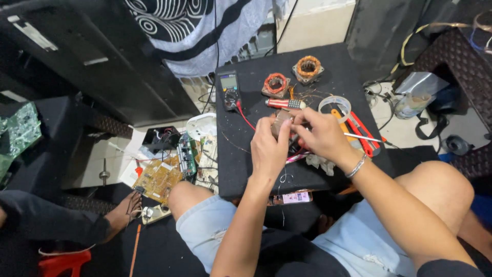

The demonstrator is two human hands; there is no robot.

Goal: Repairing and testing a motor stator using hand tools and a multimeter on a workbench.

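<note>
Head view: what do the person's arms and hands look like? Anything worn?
Both forearms are bare, with no sleeves showing. The left hand has no glove, and no ring or band is visible on it. The right hand is also gloveless, with a thin silver bracelet at the wrist.

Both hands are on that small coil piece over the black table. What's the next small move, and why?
Probably steady the coil piece with the left hand while the right hand works the thin wire at its edge. Both hands already pinch it above the black table, and loose strands trail below the hands. The wire's exact end is hidden by the fingers, so go slowly.
</note>
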